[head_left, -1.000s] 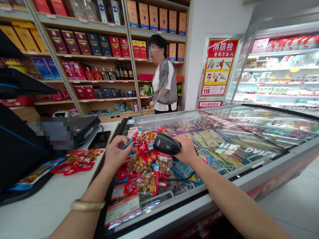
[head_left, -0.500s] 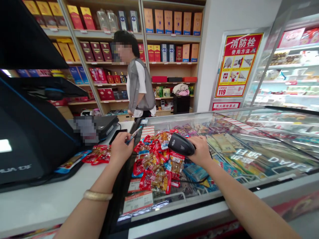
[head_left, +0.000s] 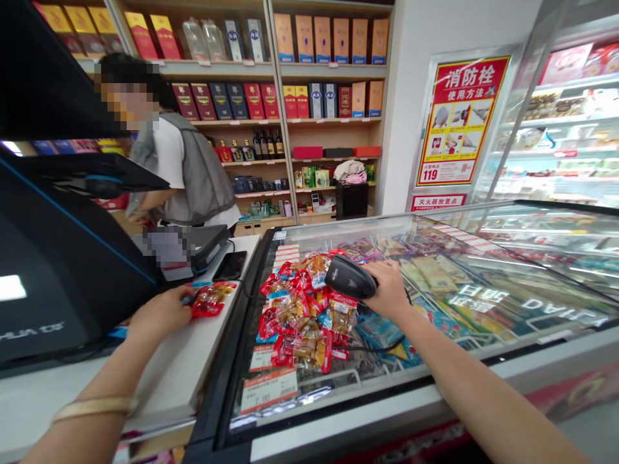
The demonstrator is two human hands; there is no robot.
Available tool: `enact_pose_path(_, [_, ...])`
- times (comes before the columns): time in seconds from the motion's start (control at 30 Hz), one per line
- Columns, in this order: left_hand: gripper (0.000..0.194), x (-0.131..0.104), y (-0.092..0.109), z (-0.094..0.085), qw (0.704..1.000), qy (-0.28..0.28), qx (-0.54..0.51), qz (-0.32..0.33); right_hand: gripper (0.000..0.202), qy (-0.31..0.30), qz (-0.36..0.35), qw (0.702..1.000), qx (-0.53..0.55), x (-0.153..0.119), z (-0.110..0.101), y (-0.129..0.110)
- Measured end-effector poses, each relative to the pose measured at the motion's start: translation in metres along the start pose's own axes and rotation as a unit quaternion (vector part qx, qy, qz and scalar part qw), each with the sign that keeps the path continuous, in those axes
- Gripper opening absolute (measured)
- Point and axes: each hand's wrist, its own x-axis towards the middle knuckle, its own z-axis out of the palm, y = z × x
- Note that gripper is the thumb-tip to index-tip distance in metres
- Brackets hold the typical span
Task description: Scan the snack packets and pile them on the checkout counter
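My right hand point(head_left: 388, 289) is wrapped round the handle of a black barcode scanner point(head_left: 350, 277), its head pointing left. Below and beside the scanner, a heap of small red-and-clear snack packets point(head_left: 294, 309) lies on the glass freezer lid point(head_left: 333, 390). Over the white counter, my left hand point(head_left: 162, 314) is closed, its fingertips touching more red snack packets point(head_left: 213, 299). A slim blue-and-white thing point(head_left: 201, 283) shows at those fingertips; its kind is unclear and it is partly hidden. A band circles my left wrist.
A dark checkout terminal point(head_left: 72, 270) stands at left, with a black device point(head_left: 206, 241) and a phone point(head_left: 231, 265) behind my left hand. A person point(head_left: 188, 167) in a grey vest is beyond the counter, before shelves of boxed bottles point(head_left: 333, 38). The scanner's cable point(head_left: 377, 350) crosses the glass.
My left hand has moved left and down from the freezer's edge to the packets on the counter. My right hand keeps the scanner almost still. The person has moved left and bends forward.
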Motion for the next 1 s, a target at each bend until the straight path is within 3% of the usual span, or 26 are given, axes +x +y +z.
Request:
enact_pose_path(0.07, [0.044, -0.005, 0.012, -0.009, 1.000, 0.004, 0.020, 0.004, 0.023, -0.002, -0.003, 1.000, -0.001, 0.000, 0.001, 0.001])
enact_pose_path(0.2, [0.059, -0.025, 0.051, -0.018, 0.993, 0.049, -0.050, 0.096, 0.023, 0.007, -0.004, 1.000, 0.001, 0.000, 0.001, 0.002])
enact_pose_path(0.3, [0.066, -0.045, 0.083, -0.006, 0.965, -0.042, -0.147, 0.212, 0.023, 0.007, -0.003, 1.000, 0.000, 0.001, 0.001, 0.001])
enact_pose_path(0.4, [0.067, -0.064, 0.106, 0.010, 0.936, -0.105, -0.170, 0.290, 0.022, 0.003, -0.003, 1.000, -0.003, 0.001, 0.002, 0.002])
enact_pose_path(0.6, [0.065, -0.080, 0.127, 0.031, 0.942, -0.110, -0.127, 0.292, 0.023, -0.003, -0.004, 1.000, 0.004, 0.001, 0.002, 0.002])
enact_pose_path(0.8, [0.046, -0.080, 0.142, 0.038, 0.947, -0.110, -0.101, 0.285, 0.020, -0.011, -0.003, 1.000, -0.003, 0.003, 0.001, 0.001])
enact_pose_path(1.0, [0.055, -0.078, 0.139, 0.038, 0.940, -0.080, -0.204, 0.262, 0.022, -0.017, 0.000, 1.000, -0.003, 0.002, 0.002, 0.002])
